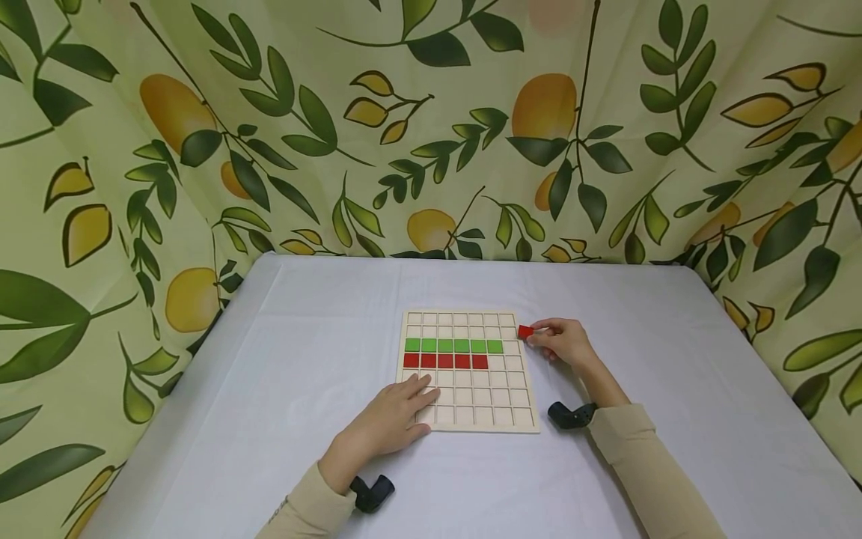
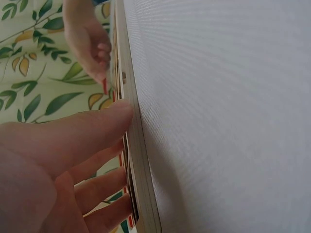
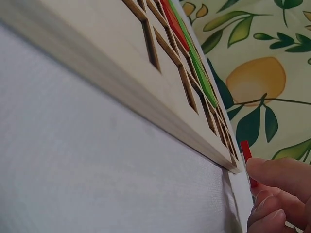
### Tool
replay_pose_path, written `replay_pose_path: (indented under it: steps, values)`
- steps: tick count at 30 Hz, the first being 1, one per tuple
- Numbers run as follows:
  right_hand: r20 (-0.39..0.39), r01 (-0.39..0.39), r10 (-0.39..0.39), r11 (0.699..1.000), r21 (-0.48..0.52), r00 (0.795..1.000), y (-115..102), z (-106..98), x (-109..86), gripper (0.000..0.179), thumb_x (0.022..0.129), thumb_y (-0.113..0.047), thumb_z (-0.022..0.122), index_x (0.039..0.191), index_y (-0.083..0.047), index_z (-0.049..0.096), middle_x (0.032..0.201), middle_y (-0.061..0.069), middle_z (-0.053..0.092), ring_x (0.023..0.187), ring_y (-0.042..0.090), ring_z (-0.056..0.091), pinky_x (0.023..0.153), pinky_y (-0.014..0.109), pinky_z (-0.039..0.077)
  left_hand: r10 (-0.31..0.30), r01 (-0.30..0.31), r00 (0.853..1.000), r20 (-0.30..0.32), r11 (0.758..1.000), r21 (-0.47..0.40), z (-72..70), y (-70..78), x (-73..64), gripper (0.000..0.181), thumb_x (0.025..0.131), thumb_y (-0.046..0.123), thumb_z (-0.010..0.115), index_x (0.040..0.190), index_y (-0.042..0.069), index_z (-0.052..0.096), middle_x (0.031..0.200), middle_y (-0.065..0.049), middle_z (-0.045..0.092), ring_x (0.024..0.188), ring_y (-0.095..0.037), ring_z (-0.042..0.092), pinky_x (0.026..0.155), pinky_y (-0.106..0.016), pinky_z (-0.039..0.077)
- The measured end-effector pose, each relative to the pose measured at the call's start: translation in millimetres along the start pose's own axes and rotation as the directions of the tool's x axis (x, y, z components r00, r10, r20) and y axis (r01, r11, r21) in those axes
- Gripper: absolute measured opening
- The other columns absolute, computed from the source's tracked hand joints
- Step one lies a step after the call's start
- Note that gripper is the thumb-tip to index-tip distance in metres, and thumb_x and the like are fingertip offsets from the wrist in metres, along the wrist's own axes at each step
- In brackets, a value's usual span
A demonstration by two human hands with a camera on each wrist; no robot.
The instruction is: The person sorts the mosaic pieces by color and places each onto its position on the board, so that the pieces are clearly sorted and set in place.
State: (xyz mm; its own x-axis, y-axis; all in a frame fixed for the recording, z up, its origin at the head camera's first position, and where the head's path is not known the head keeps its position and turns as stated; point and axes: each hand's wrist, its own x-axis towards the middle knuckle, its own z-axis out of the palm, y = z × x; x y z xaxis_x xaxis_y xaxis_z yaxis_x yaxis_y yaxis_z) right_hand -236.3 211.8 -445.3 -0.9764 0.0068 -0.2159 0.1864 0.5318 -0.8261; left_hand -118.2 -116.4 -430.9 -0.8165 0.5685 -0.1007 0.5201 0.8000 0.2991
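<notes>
A pale wooden grid board [image 1: 474, 397] lies flat on the table. One row of it holds several green square tiles [image 1: 445, 346], and the row just nearer holds several red square tiles [image 1: 445, 361]. My left hand [image 1: 387, 415] rests on the board's near left corner, fingers spread over the cells and thumb at the near edge. Beyond the board's right edge, my right hand [image 1: 566, 343] pinches a loose red tile [image 1: 525, 332] between thumb and fingers. The right wrist view has this red tile [image 3: 246, 150] at the fingertips, beside the board's far corner.
A white cloth [image 1: 323, 322] covers the table. Behind and at both sides hangs a curtain [image 1: 458, 172] printed with leaves and fruit. Black wrist devices [image 1: 572, 415] sit at both sleeves, close above the cloth.
</notes>
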Motion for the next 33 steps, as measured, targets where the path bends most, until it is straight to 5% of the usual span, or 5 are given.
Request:
replay_pose_path:
  steps: [33]
  values:
    - [0.071, 0.061, -0.062, 0.998, 0.022, 0.996, -5, 17, -20.6, 0.038, 0.085, -0.010, 0.071, 0.116, 0.008, 0.062, 0.059, -0.007, 0.049, 0.048, 0.006, 0.044, 0.047, 0.020, 0.041, 0.006, -0.006, 1.000, -0.011, 1.000, 0.008, 1.7, -0.1, 1.6, 0.054, 0.092, 0.028, 0.062, 0.142, 0.013, 0.049, 0.153, -0.011, 0.043, 0.143, -0.032, 0.040, 0.113, -0.048, 0.039]
